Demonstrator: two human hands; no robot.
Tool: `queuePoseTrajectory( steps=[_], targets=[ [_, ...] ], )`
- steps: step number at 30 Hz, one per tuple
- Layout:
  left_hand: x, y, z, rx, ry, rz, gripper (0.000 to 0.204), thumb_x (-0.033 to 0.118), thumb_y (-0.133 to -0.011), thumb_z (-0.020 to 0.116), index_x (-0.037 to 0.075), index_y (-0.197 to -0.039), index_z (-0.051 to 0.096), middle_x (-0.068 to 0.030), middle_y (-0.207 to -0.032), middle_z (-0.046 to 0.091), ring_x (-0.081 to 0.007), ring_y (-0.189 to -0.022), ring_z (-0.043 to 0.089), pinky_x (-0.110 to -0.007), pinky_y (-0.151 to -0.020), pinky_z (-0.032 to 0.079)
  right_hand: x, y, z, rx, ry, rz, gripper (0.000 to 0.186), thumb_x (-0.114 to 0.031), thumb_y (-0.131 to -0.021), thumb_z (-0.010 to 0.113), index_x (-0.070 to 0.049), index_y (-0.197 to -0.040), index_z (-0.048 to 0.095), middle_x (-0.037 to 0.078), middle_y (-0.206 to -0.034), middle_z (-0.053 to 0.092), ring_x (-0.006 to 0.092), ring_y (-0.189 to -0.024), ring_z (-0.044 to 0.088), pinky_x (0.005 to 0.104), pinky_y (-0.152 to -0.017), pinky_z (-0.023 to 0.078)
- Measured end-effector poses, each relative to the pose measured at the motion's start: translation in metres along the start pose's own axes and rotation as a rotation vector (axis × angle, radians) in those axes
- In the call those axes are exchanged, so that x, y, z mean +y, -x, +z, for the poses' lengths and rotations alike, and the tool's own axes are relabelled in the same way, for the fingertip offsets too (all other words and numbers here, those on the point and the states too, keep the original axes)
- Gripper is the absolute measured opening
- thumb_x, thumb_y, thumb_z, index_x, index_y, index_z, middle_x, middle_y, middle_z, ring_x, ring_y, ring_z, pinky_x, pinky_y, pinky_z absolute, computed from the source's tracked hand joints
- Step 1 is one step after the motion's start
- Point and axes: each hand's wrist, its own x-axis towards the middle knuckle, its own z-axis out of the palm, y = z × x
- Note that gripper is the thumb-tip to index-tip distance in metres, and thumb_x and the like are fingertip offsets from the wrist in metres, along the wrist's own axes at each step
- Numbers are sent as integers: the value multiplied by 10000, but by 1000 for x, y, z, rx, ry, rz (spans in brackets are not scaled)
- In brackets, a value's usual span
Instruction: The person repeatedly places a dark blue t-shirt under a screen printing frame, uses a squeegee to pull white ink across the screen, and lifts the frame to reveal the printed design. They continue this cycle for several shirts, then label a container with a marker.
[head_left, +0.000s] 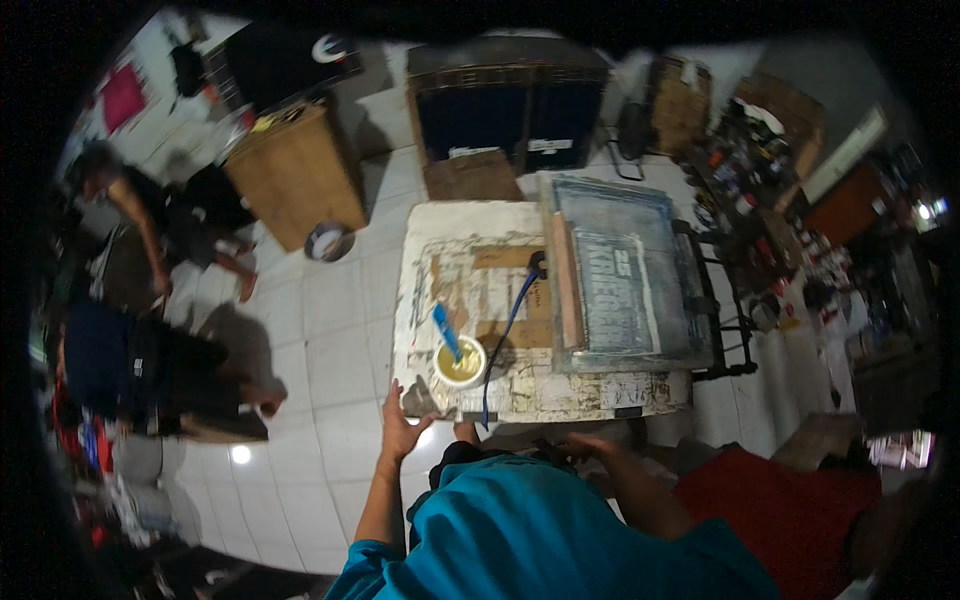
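Note:
My left hand [401, 432] is at the near left corner of a paint-stained white table [425, 215], fingers spread and the thumb by its edge. Nothing shows in that hand. Close to it on the table stands a white tub [461, 378] of pale yellowish stuff, with a blue-handled tool [446, 330] leaning in it. My right hand [582, 447] is low at the table's near edge, in front of my body; its fingers are too dark to make out. A screen-printing frame [625, 275] rests over the table's right part, a long wooden strip [567, 280] along its left side.
A blue strap [512, 325] lies across the table. One person [185, 215] bends at the left; another in dark clothes [140, 360] sits nearby. Someone in red [775, 510] is close on my right. A wooden cabinet [295, 178] and cluttered shelves [750, 150] stand farther back.

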Motion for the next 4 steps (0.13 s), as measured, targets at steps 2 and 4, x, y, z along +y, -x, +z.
queuePoseTrajectory(
  steps=[2,4],
  targets=[
    [21,-33,16,-124,-8,110,1210,247,-643,959,-28,-1574,237,-277,-1463,466,-425,-1361,430,-467,-1167,343,-4,11,3,89,0,-9,581,-551,-990,570,-127,-1386,613,133,-1161,709,225,-971,699,402,-793,576],
    [42,-62,23,-245,-18,164,1202,274,-669,941,-20,-1582,217,-265,-1522,416,-442,-1399,383,-472,-1195,307,-14,19,-20,93,-255,-260,614,-591,-952,634,-143,-1372,626,145,-1129,719,209,-934,715,382,-765,585]
  ],
)
